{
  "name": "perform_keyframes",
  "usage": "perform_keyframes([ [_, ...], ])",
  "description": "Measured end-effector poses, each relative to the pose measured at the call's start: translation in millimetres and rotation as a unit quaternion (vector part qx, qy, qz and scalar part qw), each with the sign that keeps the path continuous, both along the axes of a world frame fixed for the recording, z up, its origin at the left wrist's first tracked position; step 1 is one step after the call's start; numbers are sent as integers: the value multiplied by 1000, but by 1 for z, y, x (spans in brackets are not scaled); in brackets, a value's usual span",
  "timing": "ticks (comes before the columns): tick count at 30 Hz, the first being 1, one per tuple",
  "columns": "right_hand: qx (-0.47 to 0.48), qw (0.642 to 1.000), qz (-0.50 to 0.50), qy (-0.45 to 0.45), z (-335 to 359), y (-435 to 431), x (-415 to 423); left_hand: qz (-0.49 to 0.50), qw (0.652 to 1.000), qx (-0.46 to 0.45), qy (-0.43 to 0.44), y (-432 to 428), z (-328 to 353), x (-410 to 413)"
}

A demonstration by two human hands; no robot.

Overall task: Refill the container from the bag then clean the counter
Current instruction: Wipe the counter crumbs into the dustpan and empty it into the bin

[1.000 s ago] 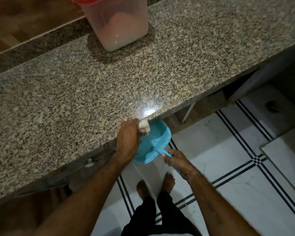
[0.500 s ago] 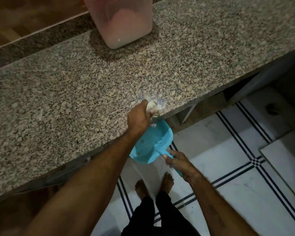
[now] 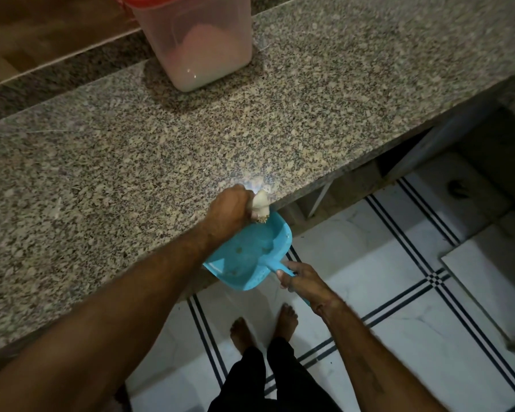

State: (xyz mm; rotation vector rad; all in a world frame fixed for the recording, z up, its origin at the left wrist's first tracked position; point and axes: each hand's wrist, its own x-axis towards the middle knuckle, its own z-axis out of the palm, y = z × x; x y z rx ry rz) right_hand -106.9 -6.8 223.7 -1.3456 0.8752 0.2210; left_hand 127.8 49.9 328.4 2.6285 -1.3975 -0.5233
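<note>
My left hand [image 3: 228, 211] grips a small white brush [image 3: 260, 208] at the front edge of the speckled granite counter [image 3: 131, 162], bristles over the rim. Just below that edge my right hand [image 3: 299, 278] holds the handle of a blue dustpan [image 3: 250, 257], tilted up against the counter's edge under the brush. A few crumbs lie in the pan. At the back of the counter stands a clear plastic container [image 3: 197, 40] with a red lid, partly filled with a pale powder. No bag is in view.
Below the counter lies a white tiled floor [image 3: 399, 322] with dark double lines. My bare feet [image 3: 262, 325] stand close to the counter. A dark open space [image 3: 473, 150] shows under the counter at right. A raised ledge runs behind the counter.
My left hand swept the brush onto the counter, then drew it back to the edge over the dustpan. The dustpan stayed under the edge in my right hand.
</note>
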Motion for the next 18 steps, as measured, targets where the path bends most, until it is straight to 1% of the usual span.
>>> perform_keyframes([
  [3, 2, 1000, -8, -4, -1, 3, 1, 50, 995, 76, 49, -13, 9, 17],
  [5, -1, 1000, -12, -2, -3, 4, -2, 73, 993, 79, 52, -12, 10, 18],
  [6, -3, 1000, -11, 0, -4, 4, -4, 86, 993, 63, 40, -7, 11, 13],
  [8, -6, 1000, -8, 2, -7, 5, -10, 111, 994, 1, -2, 12, 6, -6],
  [10, 0, 1000, -15, 6, -10, 4, -13, 111, 992, -51, -26, 33, 1, -31],
  [12, -2, 1000, -18, 16, -11, 4, -16, 113, 991, -72, -6, 48, -3, -48],
  [13, -4, 1000, -19, 15, -11, 3, -17, 126, 987, -95, 7, 51, -2, -49],
  [15, -2, 1000, -24, 4, -9, 1, -17, 165, 976, -139, 6, 51, 1, -39],
  [16, -3, 1000, -24, 1, -9, 0, -16, 188, 973, -138, -2, 50, 3, -31],
  [18, -4, 1000, -19, 2, -7, 0, -14, 221, 971, -94, -24, 50, 1, -15],
])
